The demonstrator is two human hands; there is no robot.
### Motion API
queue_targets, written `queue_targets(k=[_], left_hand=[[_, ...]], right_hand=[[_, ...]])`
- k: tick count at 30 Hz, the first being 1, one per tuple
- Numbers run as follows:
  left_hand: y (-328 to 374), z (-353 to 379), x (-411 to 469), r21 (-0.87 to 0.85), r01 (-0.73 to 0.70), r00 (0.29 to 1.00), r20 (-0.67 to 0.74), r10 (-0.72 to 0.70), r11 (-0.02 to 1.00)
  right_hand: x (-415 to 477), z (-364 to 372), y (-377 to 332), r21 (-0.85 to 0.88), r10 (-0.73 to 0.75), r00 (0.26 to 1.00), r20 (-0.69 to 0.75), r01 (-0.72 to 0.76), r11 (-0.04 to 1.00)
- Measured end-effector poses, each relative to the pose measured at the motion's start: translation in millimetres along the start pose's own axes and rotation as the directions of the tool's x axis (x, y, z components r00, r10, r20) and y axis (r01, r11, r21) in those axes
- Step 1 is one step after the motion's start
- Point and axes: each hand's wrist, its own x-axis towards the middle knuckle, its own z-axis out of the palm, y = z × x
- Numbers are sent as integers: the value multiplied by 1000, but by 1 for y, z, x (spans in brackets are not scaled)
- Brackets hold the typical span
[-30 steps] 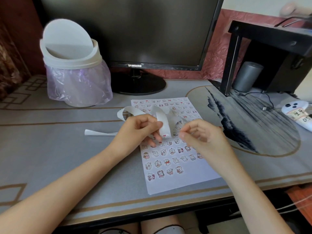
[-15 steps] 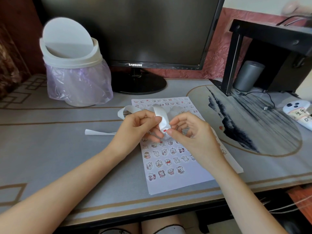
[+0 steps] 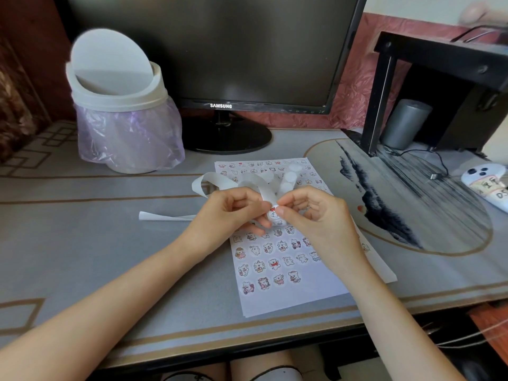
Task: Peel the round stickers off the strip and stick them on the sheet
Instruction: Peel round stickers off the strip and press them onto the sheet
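Observation:
A white sheet (image 3: pixel 308 292) lies on the desk, covered in rows of small round cartoon stickers. Above its middle my left hand (image 3: pixel 231 213) pinches a looping white backing strip (image 3: pixel 264 188), whose tail trails left across the desk. My right hand (image 3: pixel 313 210) meets it from the right, thumb and forefinger pinched on a round sticker (image 3: pixel 273 214) with a red heart at the strip's bent end. Whether the sticker is free of the strip is hidden by my fingertips.
A white swing-lid bin (image 3: pixel 121 105) with a purple liner stands at the back left. A Samsung monitor (image 3: pixel 220 50) is behind the sheet. A black stand (image 3: pixel 439 78), a grey cylinder (image 3: pixel 406 123), a cable and a white remote (image 3: pixel 486 185) occupy the right.
My right hand came in from the right of the sheet to the strip and closed its fingertips on the heart sticker. My left hand kept its hold on the strip.

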Motion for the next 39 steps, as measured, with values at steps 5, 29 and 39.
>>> queue_targets(k=[5, 29, 39], left_hand=[[0, 0, 0, -13, -12, 1000, 3, 12, 1000], [-2, 1, 0, -18, 117, 993, -18, -118, 993], [-2, 1, 0, 77, 136, 991, 5, -137, 988]], right_hand=[[0, -1, 0, -14, 2, 1000, 5, -2, 1000], [-17, -30, -6, -9, 147, 949, 279, -151, 989], [-33, -48, -8, -141, 371, 865, 338, -343, 929]])
